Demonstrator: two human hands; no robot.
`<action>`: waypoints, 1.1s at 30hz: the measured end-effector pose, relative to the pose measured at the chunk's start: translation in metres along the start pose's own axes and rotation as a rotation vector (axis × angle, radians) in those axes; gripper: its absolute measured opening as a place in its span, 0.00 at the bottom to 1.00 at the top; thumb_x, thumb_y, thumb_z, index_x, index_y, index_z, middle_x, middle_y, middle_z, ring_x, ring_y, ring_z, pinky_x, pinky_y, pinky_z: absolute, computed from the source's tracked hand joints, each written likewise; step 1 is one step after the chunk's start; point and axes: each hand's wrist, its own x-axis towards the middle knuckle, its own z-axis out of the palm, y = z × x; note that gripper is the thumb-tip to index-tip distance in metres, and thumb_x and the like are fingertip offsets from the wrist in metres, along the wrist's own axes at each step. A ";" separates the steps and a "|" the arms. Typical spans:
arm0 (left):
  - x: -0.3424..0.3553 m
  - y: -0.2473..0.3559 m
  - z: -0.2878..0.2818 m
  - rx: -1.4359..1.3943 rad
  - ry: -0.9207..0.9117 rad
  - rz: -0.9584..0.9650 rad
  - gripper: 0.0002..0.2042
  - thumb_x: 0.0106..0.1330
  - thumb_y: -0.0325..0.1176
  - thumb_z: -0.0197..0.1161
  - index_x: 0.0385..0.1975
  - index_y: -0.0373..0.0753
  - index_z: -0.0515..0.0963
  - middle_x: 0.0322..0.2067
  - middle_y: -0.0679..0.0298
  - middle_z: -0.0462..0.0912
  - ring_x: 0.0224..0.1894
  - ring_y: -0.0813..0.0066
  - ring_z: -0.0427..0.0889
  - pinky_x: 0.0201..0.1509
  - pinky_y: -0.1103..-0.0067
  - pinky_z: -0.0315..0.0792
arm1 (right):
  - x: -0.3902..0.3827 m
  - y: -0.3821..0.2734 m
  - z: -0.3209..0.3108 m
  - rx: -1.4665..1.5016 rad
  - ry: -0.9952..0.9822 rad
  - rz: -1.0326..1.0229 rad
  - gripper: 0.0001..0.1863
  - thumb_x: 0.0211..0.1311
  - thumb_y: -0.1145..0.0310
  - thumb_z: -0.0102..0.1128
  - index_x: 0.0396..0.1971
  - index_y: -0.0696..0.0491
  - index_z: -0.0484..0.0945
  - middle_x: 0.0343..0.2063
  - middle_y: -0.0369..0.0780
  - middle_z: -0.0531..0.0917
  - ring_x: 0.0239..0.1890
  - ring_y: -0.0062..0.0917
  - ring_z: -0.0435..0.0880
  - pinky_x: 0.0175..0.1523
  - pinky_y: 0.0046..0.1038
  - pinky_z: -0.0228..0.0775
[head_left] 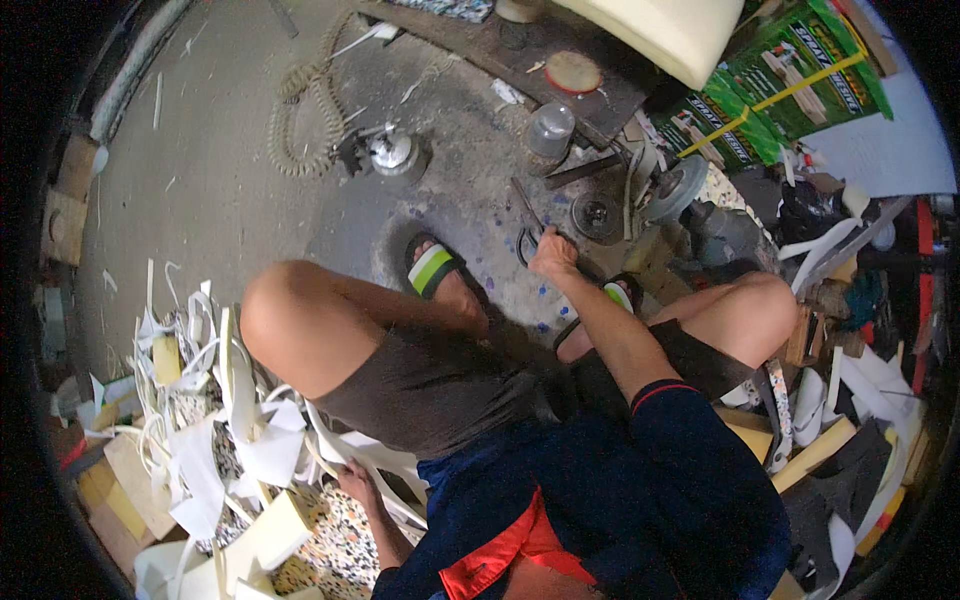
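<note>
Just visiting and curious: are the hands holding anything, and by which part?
The right hand is at the handles of the scissors; whether it grips them cannot be told. The left hand is among foam scraps, its grip unclear.

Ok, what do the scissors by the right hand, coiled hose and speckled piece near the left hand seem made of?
Scissors: probably metal, dull dark grey, judging by their slim, hard outline.
Coiled hose: likely pale plastic, since it keeps a springy coil.
Speckled piece: apparently matte bonded foam, from its multicoloured chips.
</note>
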 end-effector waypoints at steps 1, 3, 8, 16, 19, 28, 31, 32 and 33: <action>0.002 -0.001 0.004 -0.022 -0.026 0.055 0.21 0.69 0.45 0.55 0.26 0.30 0.71 0.19 0.57 0.73 0.24 0.68 0.69 0.31 0.68 0.67 | -0.002 -0.001 -0.005 -0.008 -0.075 0.019 0.26 0.48 0.67 0.64 0.49 0.63 0.75 0.45 0.55 0.83 0.52 0.47 0.82 0.54 0.42 0.76; 0.007 -0.007 0.011 0.033 -0.048 -0.014 0.21 0.69 0.45 0.55 0.24 0.30 0.69 0.19 0.56 0.72 0.24 0.66 0.70 0.30 0.67 0.67 | -0.005 -0.002 -0.014 -0.017 -0.227 0.062 0.26 0.46 0.67 0.64 0.47 0.63 0.79 0.47 0.54 0.83 0.54 0.45 0.82 0.55 0.40 0.76; 0.027 -0.022 0.034 0.068 -0.171 -0.025 0.20 0.67 0.42 0.58 0.23 0.28 0.69 0.18 0.52 0.72 0.23 0.61 0.69 0.30 0.64 0.66 | -0.017 0.005 -0.029 0.099 -0.140 0.009 0.22 0.46 0.65 0.62 0.42 0.62 0.80 0.37 0.52 0.86 0.47 0.44 0.85 0.49 0.42 0.77; 0.028 0.022 0.041 0.110 -0.389 0.079 0.12 0.61 0.33 0.59 0.22 0.31 0.68 0.18 0.61 0.69 0.22 0.73 0.64 0.25 0.70 0.61 | -0.078 0.011 -0.123 0.303 0.517 -0.137 0.19 0.44 0.65 0.61 0.37 0.60 0.75 0.34 0.59 0.81 0.41 0.57 0.81 0.49 0.51 0.72; 0.030 0.037 0.041 0.070 -0.466 0.035 0.13 0.61 0.34 0.59 0.22 0.31 0.68 0.18 0.61 0.69 0.23 0.73 0.66 0.26 0.69 0.62 | -0.053 0.007 -0.188 0.241 0.547 0.042 0.19 0.48 0.64 0.61 0.39 0.60 0.78 0.38 0.59 0.82 0.44 0.54 0.82 0.51 0.49 0.73; 0.011 -0.007 0.031 0.123 -0.103 -0.150 0.17 0.70 0.40 0.53 0.39 0.28 0.77 0.32 0.41 0.79 0.36 0.45 0.78 0.42 0.58 0.70 | 0.113 0.040 -0.260 -0.184 0.770 -0.278 0.18 0.54 0.58 0.60 0.38 0.56 0.84 0.42 0.49 0.84 0.44 0.43 0.83 0.49 0.41 0.75; -0.008 -0.025 0.013 -0.160 0.177 -0.084 0.17 0.71 0.41 0.55 0.42 0.29 0.77 0.31 0.46 0.80 0.34 0.51 0.80 0.42 0.59 0.71 | 0.125 0.036 -0.270 -0.055 0.789 -0.426 0.29 0.61 0.56 0.61 0.58 0.57 0.75 0.53 0.51 0.81 0.54 0.44 0.80 0.61 0.38 0.68; -0.008 -0.028 0.001 0.002 0.148 -0.270 0.16 0.70 0.40 0.56 0.39 0.28 0.77 0.30 0.45 0.79 0.35 0.49 0.79 0.41 0.60 0.70 | 0.128 0.032 -0.274 0.091 0.700 -0.458 0.27 0.63 0.55 0.60 0.59 0.56 0.75 0.52 0.50 0.81 0.52 0.41 0.81 0.58 0.37 0.71; -0.006 -0.028 -0.008 0.047 0.291 -0.145 0.16 0.70 0.40 0.56 0.35 0.27 0.75 0.30 0.42 0.79 0.35 0.46 0.79 0.40 0.60 0.70 | 0.125 0.034 -0.275 0.048 0.726 -0.540 0.27 0.65 0.54 0.60 0.59 0.54 0.75 0.50 0.49 0.83 0.50 0.39 0.83 0.54 0.35 0.73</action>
